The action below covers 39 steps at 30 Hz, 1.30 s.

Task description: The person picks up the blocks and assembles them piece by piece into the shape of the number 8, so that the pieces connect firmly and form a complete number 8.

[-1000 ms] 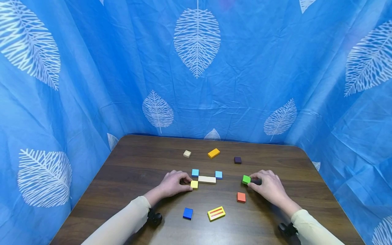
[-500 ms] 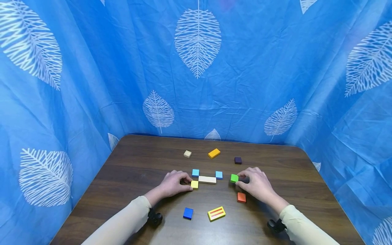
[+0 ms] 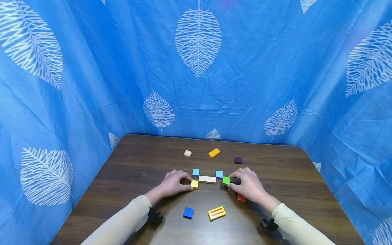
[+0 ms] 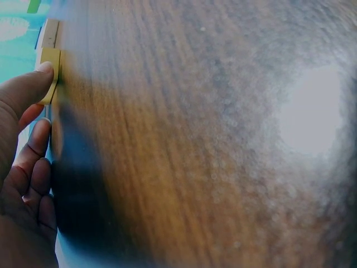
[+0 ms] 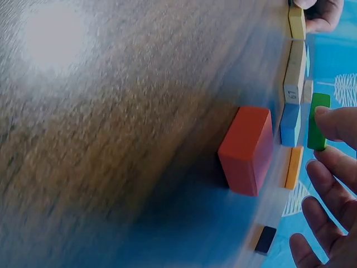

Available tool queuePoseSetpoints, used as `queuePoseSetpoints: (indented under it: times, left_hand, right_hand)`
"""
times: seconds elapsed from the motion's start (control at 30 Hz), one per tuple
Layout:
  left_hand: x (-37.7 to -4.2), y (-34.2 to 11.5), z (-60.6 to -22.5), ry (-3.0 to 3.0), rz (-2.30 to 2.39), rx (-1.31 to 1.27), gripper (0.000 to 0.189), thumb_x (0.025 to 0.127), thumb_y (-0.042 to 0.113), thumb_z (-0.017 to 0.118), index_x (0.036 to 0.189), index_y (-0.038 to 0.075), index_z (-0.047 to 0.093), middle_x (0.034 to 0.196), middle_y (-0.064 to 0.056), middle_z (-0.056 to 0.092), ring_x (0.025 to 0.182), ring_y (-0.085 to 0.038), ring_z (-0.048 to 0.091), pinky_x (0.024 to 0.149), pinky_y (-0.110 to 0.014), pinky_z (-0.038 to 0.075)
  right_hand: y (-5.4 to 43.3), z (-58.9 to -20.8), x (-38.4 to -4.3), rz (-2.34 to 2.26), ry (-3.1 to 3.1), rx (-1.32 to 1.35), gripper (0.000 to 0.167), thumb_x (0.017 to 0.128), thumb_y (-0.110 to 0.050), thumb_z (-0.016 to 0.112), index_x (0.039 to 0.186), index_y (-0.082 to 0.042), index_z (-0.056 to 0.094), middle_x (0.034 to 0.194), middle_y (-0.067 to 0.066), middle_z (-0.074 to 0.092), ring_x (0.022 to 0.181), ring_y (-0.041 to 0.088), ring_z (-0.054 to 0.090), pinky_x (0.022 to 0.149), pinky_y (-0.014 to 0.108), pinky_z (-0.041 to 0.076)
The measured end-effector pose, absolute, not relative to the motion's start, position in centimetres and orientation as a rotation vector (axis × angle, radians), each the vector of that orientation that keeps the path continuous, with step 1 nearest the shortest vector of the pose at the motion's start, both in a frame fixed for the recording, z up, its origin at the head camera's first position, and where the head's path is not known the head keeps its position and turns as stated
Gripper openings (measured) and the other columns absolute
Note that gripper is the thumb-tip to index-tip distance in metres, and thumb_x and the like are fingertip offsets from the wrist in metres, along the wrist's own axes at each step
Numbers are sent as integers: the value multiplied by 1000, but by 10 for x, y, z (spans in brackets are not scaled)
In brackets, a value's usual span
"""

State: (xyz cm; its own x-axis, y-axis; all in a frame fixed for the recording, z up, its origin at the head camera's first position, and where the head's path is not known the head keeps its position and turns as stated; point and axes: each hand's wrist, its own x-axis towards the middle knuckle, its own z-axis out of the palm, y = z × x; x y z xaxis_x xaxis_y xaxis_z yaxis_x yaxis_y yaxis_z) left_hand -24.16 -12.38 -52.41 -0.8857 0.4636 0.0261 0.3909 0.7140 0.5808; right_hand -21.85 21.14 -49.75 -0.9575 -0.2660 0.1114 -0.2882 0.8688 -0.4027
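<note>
My left hand (image 3: 173,184) pinches a yellow block (image 3: 194,184) between thumb and fingers, at the left end of a cream bar (image 3: 207,179). A green block (image 3: 226,181) is pinched by my right hand (image 3: 247,183), just right of the bar; in the right wrist view the green block (image 5: 319,121) appears raised off the table. Two light blue blocks sit behind the bar's ends, one at the left (image 3: 195,172) and another at the right (image 3: 219,175). Partly hidden beneath my right hand is a red block (image 3: 241,198).
Nearer me lie a blue block (image 3: 188,213) and a yellow block with red stripes (image 3: 216,213). Toward the back of the wooden table (image 3: 137,163) are a small cream block (image 3: 188,153), an orange block (image 3: 214,153) and a dark purple block (image 3: 238,160). A blue curtain (image 3: 245,68) hangs behind.
My right hand has carried the green block leftward, from beyond the red block to near the bar's right end. It now partly covers the red block. My left hand stays on the yellow block.
</note>
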Motion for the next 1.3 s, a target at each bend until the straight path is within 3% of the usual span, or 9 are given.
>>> queuePoseSetpoints:
  times: [0.47,1.3]
  left_hand:
    - [-243,-124,-525,2794,899,694,22,87,42,81,102,28,73,96,15,65,94,-13,51,92,-48,36]
    - [-240,-123,-523,2796,901,688,22,87,40,82,103,27,74,96,14,65,95,-14,52,92,-48,36]
  right_hand:
    - [198,-506,-214,626,-3029,497,24,83,-34,86,103,-24,77,102,-12,66,102,16,57,93,45,45]
    - [194,-518,-215,602,-3000,569,22,82,-34,87,99,-23,78,98,-13,65,97,13,57,88,42,47]
